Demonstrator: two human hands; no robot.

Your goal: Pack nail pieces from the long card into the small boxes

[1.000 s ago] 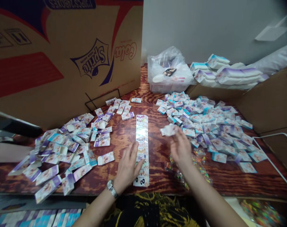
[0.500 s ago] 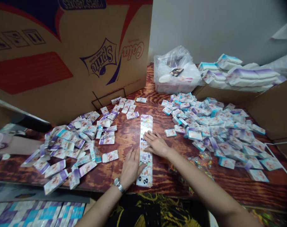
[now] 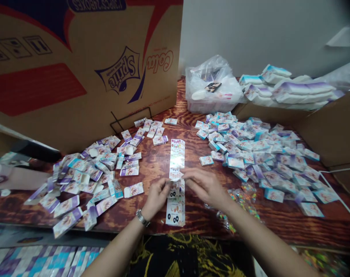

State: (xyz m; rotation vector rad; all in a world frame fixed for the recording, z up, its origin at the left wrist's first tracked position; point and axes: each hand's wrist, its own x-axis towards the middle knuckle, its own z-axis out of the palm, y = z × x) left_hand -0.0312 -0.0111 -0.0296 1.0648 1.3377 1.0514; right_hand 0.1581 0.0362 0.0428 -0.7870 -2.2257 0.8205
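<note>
A long, narrow printed leaflet [image 3: 175, 215] lies on the table, with rows of small coloured pictures on it; others may lie beneath it. Over its middle, both hands pinch a small folded piece of the same kind of leaflet [image 3: 176, 175]. My left hand [image 3: 156, 200], wearing a metal-band watch, is closed on its left edge. At the right edge, the thumb and fingers of my right hand [image 3: 207, 187] press together on it. The fingertips partly hide this folded piece.
A pile of small purple, blue and white boxes [image 3: 91, 173] lies left, and a larger pile [image 3: 258, 154] right. Bags of colourful pieces [image 3: 247, 196] sit near my right forearm. Behind stand a big carton [image 3: 76, 77] and a plastic-lined basket [image 3: 212, 105].
Both hands have come up from lying flat on the leaflets. They now pinch a folded leaflet between them, and my right hand has moved slightly right and nearer to me.
</note>
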